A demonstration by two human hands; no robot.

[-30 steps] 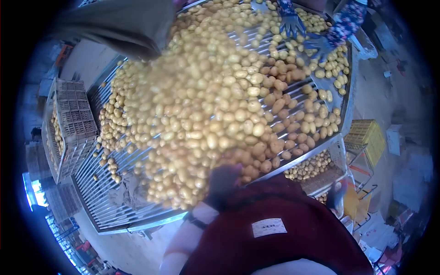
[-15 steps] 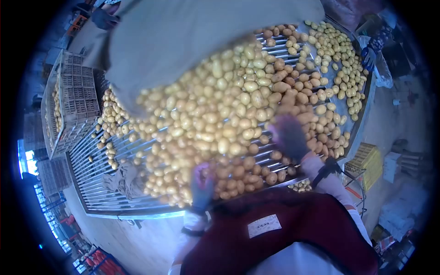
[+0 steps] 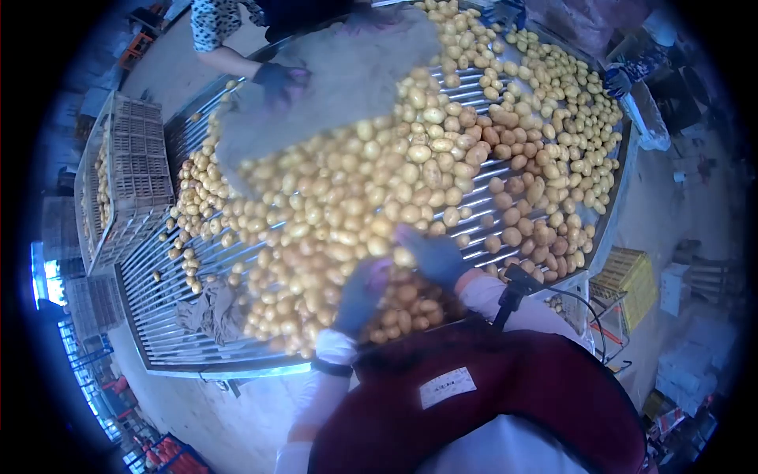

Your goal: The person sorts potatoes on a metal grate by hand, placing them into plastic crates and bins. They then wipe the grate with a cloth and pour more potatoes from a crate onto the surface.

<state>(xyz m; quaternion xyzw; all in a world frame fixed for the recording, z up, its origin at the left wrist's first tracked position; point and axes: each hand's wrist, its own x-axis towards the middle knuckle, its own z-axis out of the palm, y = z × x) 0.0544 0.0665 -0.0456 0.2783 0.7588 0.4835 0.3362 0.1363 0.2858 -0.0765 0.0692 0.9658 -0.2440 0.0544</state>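
Note:
Many round yellow-brown potatoes (image 3: 339,197) lie heaped on a sorting table of metal rollers (image 3: 154,308). My left hand (image 3: 365,296), in a grey-blue glove with pinkish fingertips, is on the near part of the heap, its fingers blurred among the potatoes. Just right of it, my right hand (image 3: 434,257), gloved the same way, reaches left over the heap with its fingertips beside a potato. Whether either hand grips anything is hard to make out. The two hands are close together but apart.
Across the table a co-worker's gloved hand (image 3: 280,83) rests on a grey sack (image 3: 316,95). Another gloved hand (image 3: 617,83) is at the right edge. A slatted crate (image 3: 138,158) stands left, a yellow crate (image 3: 628,276) right, a crumpled cloth (image 3: 213,314) on the rollers.
My right hand has moved left, towards my left hand, which has shifted slightly right and up. The grey sack has dropped lower and flatter, uncovering the co-worker's arm and far rollers.

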